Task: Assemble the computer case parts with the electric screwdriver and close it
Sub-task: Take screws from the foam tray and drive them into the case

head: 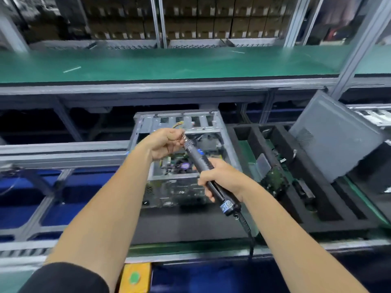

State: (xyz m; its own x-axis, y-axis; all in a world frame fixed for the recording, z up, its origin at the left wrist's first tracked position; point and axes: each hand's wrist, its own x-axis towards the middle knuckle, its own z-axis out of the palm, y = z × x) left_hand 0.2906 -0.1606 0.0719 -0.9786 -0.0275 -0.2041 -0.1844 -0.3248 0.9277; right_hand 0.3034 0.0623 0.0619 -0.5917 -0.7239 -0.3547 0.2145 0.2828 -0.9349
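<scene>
An open grey computer case [229, 149] lies on the conveyor in the middle, its boards and cables showing inside. My right hand [222, 176] grips the black electric screwdriver [203, 163] around its body, tip pointing up and to the left above the case. My left hand [167, 142] pinches a small metal piece at the screwdriver's tip [183, 136]; whether it is a screw or the bit I cannot tell. The screwdriver's cable [247, 229] trails down toward me. A grey side panel [334, 136] leans at the right.
A black foam tray [281, 225] with slots holding circuit boards sits right of the case. A green shelf [169, 64] runs across above the line. A yellow box with a green button [135, 278] sits at the near edge. Blue bins lie at lower left.
</scene>
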